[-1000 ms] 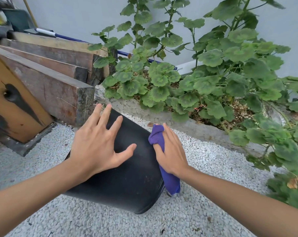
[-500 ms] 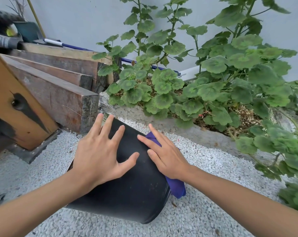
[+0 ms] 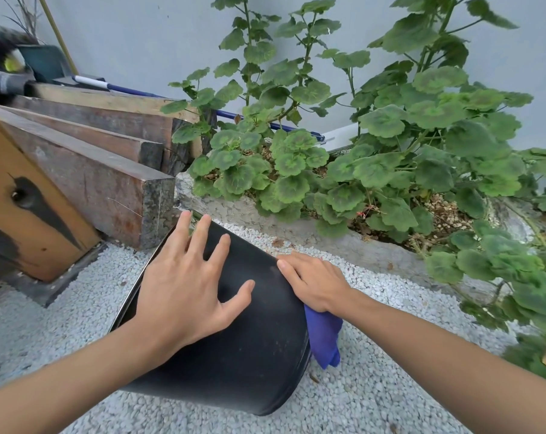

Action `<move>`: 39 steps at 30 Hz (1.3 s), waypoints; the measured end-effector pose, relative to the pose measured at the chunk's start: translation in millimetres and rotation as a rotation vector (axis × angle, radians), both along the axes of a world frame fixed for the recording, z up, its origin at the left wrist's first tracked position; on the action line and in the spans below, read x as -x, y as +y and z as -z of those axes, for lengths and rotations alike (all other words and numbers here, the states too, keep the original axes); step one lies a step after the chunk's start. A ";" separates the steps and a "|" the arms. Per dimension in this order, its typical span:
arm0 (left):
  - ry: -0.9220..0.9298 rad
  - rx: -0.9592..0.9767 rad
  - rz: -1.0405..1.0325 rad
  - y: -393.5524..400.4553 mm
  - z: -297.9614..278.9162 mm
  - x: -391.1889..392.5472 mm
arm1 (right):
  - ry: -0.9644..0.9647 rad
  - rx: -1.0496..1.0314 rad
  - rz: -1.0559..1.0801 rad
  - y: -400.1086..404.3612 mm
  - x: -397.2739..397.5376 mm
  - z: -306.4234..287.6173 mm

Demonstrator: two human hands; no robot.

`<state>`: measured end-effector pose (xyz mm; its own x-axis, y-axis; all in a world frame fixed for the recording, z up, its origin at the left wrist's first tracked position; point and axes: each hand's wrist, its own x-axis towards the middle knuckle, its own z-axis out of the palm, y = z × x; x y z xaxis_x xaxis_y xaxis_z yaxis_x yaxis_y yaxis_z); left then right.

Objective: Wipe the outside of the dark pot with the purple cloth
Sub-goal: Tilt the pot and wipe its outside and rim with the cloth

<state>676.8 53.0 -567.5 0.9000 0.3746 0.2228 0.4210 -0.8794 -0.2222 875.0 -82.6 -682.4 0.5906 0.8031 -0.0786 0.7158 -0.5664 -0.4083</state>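
White gravel ground (image 3: 390, 308) carries it all: the dark pot (image 3: 249, 355) lies tipped on its side there, weathered wooden beams (image 3: 108, 183) rest at left, and a concrete planter edge (image 3: 328, 242) seems bedded behind.

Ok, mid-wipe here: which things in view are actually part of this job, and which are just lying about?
Part of the job:
- dark pot, lying on its side on the gravel
- purple cloth, pressed to the pot's side
- left hand, flat on the pot
- right hand, on the cloth

Just lying about:
- wooden planks
- geranium plants
- blue-and-white pole
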 end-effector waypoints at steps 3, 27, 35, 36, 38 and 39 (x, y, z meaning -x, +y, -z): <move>-0.010 0.020 0.027 -3.7 0.2 -2.1 | -0.031 0.044 0.044 -6.8 2.1 -1.4; -0.146 0.197 0.238 -29.3 -11.3 -22.2 | 0.110 -0.142 0.239 -28.3 22.3 -113.0; -0.384 1.325 0.334 -57.2 -33.6 -36.0 | 0.038 -0.131 0.080 -19.6 63.6 -147.2; -0.397 1.408 0.326 -57.0 -34.6 -36.0 | 0.036 -0.123 0.122 -20.9 63.1 -147.2; -0.370 1.318 0.346 -46.8 -28.7 -32.5 | 0.025 -0.119 0.213 -28.1 63.3 -143.3; -0.343 1.133 0.375 -37.1 -22.1 -30.1 | -0.006 -0.127 0.227 -31.8 64.3 -139.1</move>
